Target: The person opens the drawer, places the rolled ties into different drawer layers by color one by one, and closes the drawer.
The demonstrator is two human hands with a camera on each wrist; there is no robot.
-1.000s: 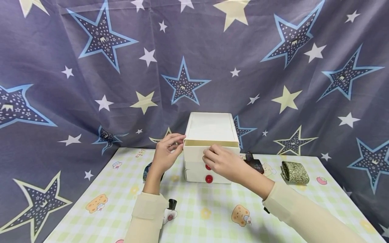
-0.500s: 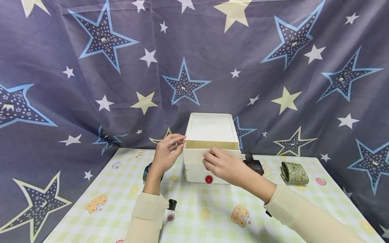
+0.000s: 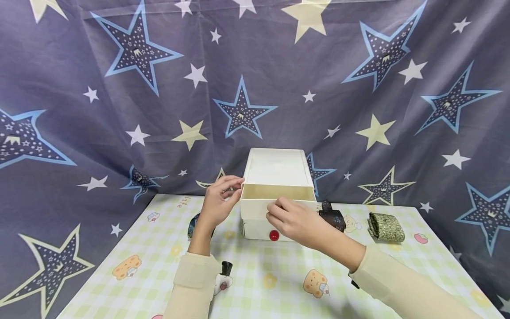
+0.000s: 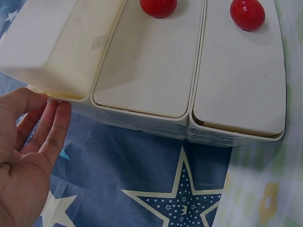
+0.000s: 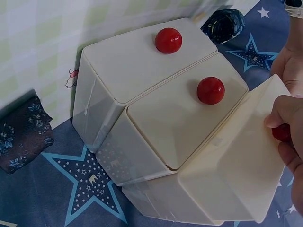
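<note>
A white drawer cabinet [image 3: 279, 166] with three stacked drawers and round red knobs stands on the table. Its top drawer [image 3: 255, 210] is pulled partway out, and the inside that shows is bare. My right hand [image 3: 296, 220] pinches the top drawer's red knob [image 5: 280, 133] between thumb and fingers. My left hand [image 3: 219, 200] touches the cabinet's upper left front edge with its fingertips, the fingers [image 4: 56, 130] nearly straight. The middle knob [image 5: 210, 90] and bottom knob [image 5: 168, 40] are untouched, and both lower drawers are closed.
A dark floral folded cloth item [image 3: 332, 218] lies right of the cabinet, with a green speckled folded cloth [image 3: 385, 227] farther right. A dark blue rolled item [image 5: 222, 26] is at its left. A starry curtain [image 3: 255, 57] hangs behind the checkered table [image 3: 247, 274].
My right hand has drawn the top drawer farther out toward me, so the opening is wider and the middle knob is now hidden in the head view. My left hand has stayed put.
</note>
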